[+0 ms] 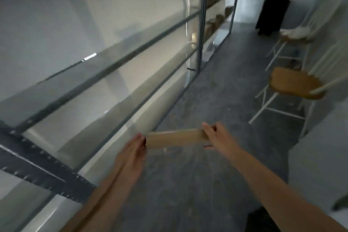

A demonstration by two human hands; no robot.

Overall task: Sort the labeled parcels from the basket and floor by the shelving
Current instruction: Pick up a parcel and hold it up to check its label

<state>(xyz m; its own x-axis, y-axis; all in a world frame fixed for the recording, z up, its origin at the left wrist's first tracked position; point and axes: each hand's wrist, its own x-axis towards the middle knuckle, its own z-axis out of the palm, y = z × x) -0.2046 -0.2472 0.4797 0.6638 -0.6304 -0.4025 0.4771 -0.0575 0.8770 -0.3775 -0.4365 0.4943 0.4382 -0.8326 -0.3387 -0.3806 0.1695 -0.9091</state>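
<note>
A flat brown cardboard parcel [174, 138] is held out in front of me above the dark floor, seen edge-on and blurred. My left hand [134, 151] presses flat against its left end. My right hand [216, 135] grips its right end with the fingers curled over the top. Metal shelving [105, 66] with grey boards runs along my left, its nearest shelves bare. More brown parcels [216, 19] sit on the far shelves. No label shows on the held parcel, and no basket is in view.
Two wooden-seated chairs with white frames [295, 83] stand along the right wall. A black object [273, 9] stands at the far end of the aisle. The dark grey floor [216, 90] runs between shelving and chairs. A dark shape [261, 220] lies at the bottom edge.
</note>
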